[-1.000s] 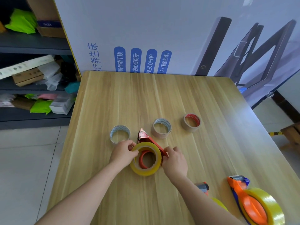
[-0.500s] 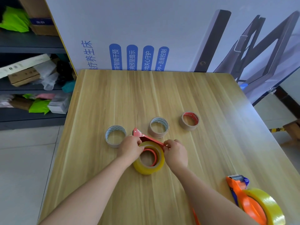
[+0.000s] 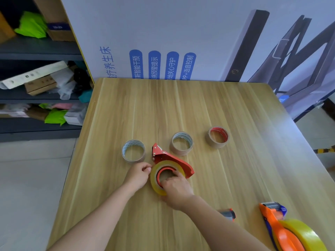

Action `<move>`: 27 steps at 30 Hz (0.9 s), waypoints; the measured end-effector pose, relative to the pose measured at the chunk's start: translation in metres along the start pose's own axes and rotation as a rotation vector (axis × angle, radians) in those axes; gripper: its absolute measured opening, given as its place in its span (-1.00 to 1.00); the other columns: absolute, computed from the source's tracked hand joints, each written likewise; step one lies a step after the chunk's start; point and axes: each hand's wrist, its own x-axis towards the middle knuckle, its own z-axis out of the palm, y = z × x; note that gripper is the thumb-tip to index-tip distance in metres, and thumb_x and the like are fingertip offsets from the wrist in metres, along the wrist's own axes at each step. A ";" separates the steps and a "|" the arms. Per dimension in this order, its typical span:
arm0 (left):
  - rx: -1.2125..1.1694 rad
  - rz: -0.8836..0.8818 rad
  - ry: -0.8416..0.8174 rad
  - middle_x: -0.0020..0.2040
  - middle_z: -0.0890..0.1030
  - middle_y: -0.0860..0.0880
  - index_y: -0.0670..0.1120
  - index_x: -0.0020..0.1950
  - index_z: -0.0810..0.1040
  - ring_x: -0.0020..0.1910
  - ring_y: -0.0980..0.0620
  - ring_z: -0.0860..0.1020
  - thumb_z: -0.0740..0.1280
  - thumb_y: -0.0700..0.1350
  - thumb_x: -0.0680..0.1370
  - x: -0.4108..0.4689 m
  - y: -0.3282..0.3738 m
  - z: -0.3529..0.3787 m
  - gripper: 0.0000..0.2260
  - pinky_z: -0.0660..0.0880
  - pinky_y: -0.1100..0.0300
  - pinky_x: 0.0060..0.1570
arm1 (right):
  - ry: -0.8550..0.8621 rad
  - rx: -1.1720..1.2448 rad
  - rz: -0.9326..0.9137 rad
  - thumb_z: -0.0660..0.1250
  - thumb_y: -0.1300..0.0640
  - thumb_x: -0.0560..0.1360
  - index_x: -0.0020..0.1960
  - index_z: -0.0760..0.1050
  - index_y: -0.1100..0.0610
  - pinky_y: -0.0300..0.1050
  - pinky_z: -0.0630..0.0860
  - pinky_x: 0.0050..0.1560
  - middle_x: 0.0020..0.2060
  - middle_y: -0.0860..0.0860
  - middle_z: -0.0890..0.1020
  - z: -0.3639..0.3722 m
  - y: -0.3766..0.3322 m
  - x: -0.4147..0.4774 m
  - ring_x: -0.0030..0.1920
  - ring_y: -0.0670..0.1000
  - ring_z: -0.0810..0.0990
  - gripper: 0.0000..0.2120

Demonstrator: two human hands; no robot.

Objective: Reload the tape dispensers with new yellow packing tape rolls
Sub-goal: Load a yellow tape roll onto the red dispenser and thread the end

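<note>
Right hand (image 3: pixel 176 191) pressed over the near side of the yellow roll (image 3: pixel 164 175), fingers curled onto its rim and hub. Left hand (image 3: pixel 138 174) loosely closed, fingertips pinched at the roll's left edge, perhaps on the tape's free end; too small to tell. Roll seated on the red dispenser (image 3: pixel 171 159), lying flat on the table (image 3: pixel 235 169) with cutter head pointing away. Step in hand, by the look of it: seating the roll and finding the tape end. Next move likely calls for drawing that end toward the cutter while holding the roll down. Beyond the roll, three spent-looking cores: left (image 3: pixel 133 151), middle (image 3: pixel 181 143), right (image 3: pixel 217 137). Near right of the roll, an orange dispenser (image 3: pixel 279 230) already loaded, cut off by the frame. Another dispenser (image 3: pixel 228 214) mostly hidden behind the right forearm.
</note>
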 end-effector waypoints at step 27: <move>-0.718 -0.127 0.202 -0.03 0.57 0.00 0.01 -0.05 0.52 -0.07 -0.02 0.52 0.17 0.17 0.60 -0.081 0.050 -0.078 -0.72 0.41 0.09 -0.13 | 0.143 1.662 -0.014 0.41 0.04 0.43 -0.17 0.54 0.15 -0.18 0.49 -0.43 -0.46 0.10 0.57 -0.111 -0.064 -0.039 -0.52 0.02 0.52 -0.83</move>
